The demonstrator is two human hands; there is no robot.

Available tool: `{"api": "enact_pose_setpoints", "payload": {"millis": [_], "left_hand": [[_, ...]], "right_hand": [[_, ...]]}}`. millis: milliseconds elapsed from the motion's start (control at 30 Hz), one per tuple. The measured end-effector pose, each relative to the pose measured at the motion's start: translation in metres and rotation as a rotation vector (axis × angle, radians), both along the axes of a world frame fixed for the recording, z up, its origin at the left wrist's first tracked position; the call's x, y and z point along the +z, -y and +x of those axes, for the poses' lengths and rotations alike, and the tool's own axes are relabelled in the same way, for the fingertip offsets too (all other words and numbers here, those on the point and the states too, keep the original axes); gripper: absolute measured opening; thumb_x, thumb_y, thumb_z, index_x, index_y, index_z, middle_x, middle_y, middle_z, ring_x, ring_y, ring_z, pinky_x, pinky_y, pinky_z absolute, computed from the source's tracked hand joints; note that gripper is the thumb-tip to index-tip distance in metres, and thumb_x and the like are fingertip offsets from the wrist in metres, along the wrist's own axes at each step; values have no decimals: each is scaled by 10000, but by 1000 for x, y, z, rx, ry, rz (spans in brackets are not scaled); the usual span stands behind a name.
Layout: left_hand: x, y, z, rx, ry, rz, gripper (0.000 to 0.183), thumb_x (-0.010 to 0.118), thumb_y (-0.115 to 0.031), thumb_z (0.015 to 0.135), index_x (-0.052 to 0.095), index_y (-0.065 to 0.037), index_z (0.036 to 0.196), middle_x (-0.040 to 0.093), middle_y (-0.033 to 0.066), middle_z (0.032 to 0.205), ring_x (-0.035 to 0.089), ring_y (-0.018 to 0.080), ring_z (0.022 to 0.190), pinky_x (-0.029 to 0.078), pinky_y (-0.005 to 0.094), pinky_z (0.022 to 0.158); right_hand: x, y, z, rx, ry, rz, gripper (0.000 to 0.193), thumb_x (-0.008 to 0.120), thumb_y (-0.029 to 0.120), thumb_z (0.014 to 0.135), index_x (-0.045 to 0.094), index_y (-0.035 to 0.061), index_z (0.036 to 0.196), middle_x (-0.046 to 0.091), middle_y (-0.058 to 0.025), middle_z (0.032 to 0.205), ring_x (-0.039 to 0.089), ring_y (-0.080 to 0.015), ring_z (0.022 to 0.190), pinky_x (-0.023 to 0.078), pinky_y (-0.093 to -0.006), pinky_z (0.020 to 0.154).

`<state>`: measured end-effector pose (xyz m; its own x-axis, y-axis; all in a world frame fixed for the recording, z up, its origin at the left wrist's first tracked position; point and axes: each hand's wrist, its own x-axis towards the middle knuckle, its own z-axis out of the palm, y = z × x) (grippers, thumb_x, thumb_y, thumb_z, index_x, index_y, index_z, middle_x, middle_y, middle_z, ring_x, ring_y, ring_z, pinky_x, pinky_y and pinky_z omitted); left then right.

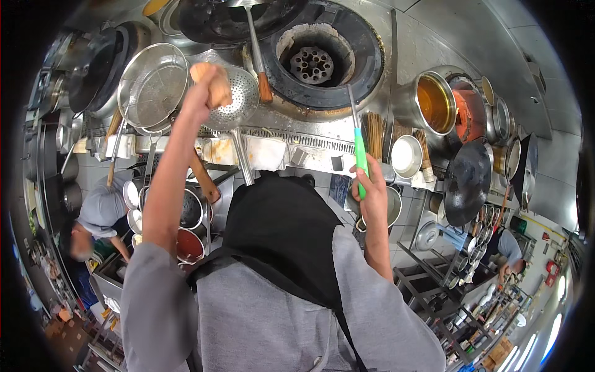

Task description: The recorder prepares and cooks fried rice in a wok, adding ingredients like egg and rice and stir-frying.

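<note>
My right hand [372, 186] is closed round the green handle of a tool [359, 146]. Its long thin metal shaft reaches to the front rim of an uncovered wok burner [313, 65], where a perforated plate shows inside. My left hand [212, 85] is raised over the left part of the stove, blurred and curled. A tan patch shows at its fingers, but I cannot make out what, if anything, it holds. Beneath it lies a round perforated skimmer [238, 102], with a wire-mesh strainer [154, 87] just to the left.
A wok [235, 25] with a wooden-handled ladle [255, 49] sits behind. To the right stand a steel pot of amber liquid [434, 102], a white bowl [406, 156] and a bamboo brush [374, 135]. Other people work at far left [105, 211] and far right [509, 248].
</note>
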<state>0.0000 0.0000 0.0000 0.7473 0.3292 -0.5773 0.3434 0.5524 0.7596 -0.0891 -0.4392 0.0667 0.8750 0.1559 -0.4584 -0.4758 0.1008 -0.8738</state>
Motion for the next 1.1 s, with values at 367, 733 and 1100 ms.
{"api": "enact_pose_setpoints", "payload": {"millis": [367,733,1100], "left_hand": [[-51,238,-145,-261,1,180,511,730,-332,844,546,-42,1222,629,88,1097,609,193,1006,489,345,855],[-120,272,-125,-364,-144,1606,643,688,-434,812,511,46,1202,567,228,1033,571,391,990,458,444,871],[-20,356,-162,-420,-113,228,273,530,-243,998,594,15,1059,678,156,1071,662,184,866,534,291,728]], "right_hand": [[-48,24,-30,249,102,-75,387,630,140,920,515,67,1282,537,-27,1019,464,-68,556,347,-232,474],[-99,82,-68,262,133,-104,466,661,217,891,490,39,1287,521,-113,1120,532,-107,596,444,-261,495],[-208,164,-141,-111,-272,392,353,565,168,934,521,45,1261,621,-104,1179,618,-168,997,497,-280,795]]}}
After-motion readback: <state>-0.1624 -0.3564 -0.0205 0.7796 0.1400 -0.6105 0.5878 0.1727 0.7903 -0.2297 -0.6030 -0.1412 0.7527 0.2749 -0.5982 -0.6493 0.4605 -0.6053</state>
